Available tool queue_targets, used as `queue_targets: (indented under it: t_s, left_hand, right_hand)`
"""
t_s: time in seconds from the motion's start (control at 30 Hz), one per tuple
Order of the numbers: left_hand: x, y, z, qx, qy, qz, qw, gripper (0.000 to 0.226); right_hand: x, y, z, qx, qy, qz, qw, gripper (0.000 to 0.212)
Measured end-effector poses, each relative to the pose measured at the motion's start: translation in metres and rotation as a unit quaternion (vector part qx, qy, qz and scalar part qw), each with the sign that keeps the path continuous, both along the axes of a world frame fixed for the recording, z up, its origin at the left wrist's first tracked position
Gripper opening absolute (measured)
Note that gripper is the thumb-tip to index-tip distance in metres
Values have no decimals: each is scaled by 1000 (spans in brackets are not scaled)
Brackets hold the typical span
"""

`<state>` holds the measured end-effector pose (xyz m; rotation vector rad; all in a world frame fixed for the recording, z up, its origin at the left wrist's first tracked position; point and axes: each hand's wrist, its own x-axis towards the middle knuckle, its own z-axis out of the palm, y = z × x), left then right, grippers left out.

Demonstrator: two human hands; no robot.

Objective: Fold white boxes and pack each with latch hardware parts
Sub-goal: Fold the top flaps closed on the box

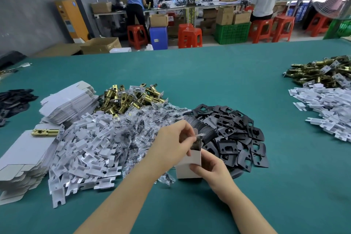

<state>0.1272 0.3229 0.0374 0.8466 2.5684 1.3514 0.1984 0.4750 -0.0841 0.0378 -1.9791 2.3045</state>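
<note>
My white box (188, 165) stands upright on the green table (266, 186), its top open, and everything else I place from it. My right hand (209, 167) comes in from the near right, forearm angled across the table, wrist bent a little inward; its thumb and fingers curl round the box's right wall and hold it steady. My left hand (171, 142) reaches in from the near left with the forearm long and straight, the hand arched over the box mouth, fingers bent down and pinching a small dark hardware part (198, 141) at the opening. How far the part sits inside the box I cannot tell.

Just behind and to the right of the box lies a heap of black strike plates (235, 135). Left of the box spreads a pile of white plastic inserts (85, 152), with clear screw bags (140, 125) between that pile and the box. Behind the bags, farther from the box, are brass latch bolts (125, 99), and left of those a stack of flat unfolded boxes (70, 102). Another such stack (22, 161) sits far left of the box, with a single brass latch (45, 131) on it.
</note>
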Motion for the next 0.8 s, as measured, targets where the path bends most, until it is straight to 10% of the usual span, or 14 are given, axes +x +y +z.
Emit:
queue_targets:
  t_s: [0.37, 0.8]
  left_hand:
    - [2, -2, 12, -321, 197, -85, 923, 32]
    - [6, -1, 6, -233, 156, -19, 960, 16]
  right_hand:
    - [-1, 1, -6, 5, -9, -4, 1000, 44]
    - [-1, 0, -9, 15, -4, -7, 1000, 47]
